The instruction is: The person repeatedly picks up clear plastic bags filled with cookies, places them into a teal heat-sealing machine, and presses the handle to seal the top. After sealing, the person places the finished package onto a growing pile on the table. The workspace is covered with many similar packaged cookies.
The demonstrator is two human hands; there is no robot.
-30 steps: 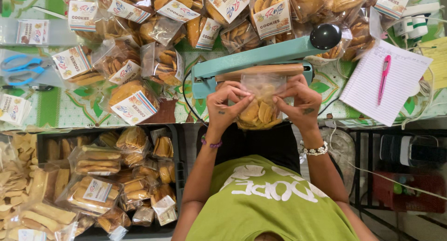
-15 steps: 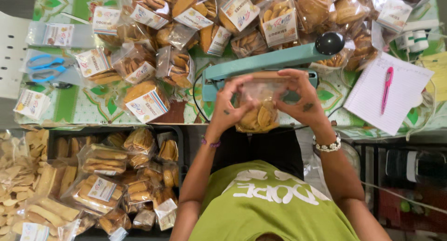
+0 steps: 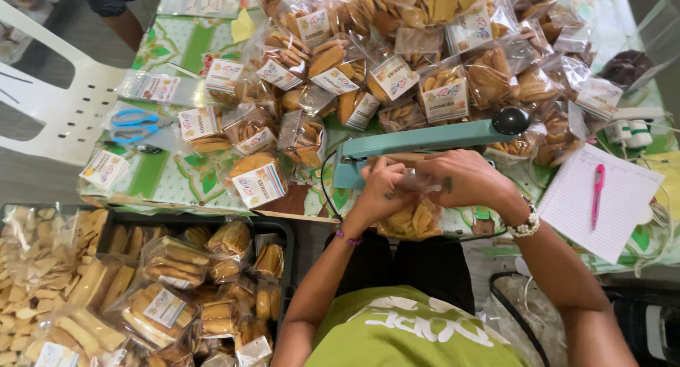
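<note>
While both hands pinch its top, seemingly shut, the cookie bag hangs just below them.

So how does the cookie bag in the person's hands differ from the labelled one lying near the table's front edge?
The held bag is pinched at its top by the left hand and right hand and shows no label. The labelled bag lies untouched on the table with a printed label. Both are clear bags of golden cookies.

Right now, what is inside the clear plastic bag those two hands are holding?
Golden-brown biscuits fill the clear plastic bag. The left hand and right hand cover its top.
</note>
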